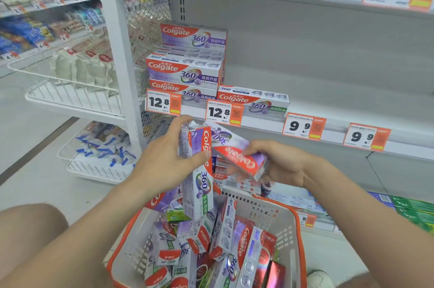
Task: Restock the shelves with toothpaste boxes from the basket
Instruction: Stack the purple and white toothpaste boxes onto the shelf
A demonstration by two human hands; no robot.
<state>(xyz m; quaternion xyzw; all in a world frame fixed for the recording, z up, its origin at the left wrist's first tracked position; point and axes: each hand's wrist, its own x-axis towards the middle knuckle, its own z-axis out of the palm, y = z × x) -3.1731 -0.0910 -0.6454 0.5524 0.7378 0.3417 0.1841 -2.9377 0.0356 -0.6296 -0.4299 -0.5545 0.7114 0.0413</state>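
You are early in the job, by the look of it. Your left hand [164,163] is curled round an upright toothpaste box [196,170] and your right hand [284,165] pinches a second, tilted box [237,158], both just above the far end of the basket [281,236], which sits near you heaped with more boxes. On the shelf [340,100] beyond, a stack [185,71] stands at the left with one lone box [253,100] just right of it. The rest of that shelf runs bare to the right, so most of the restocking remains.
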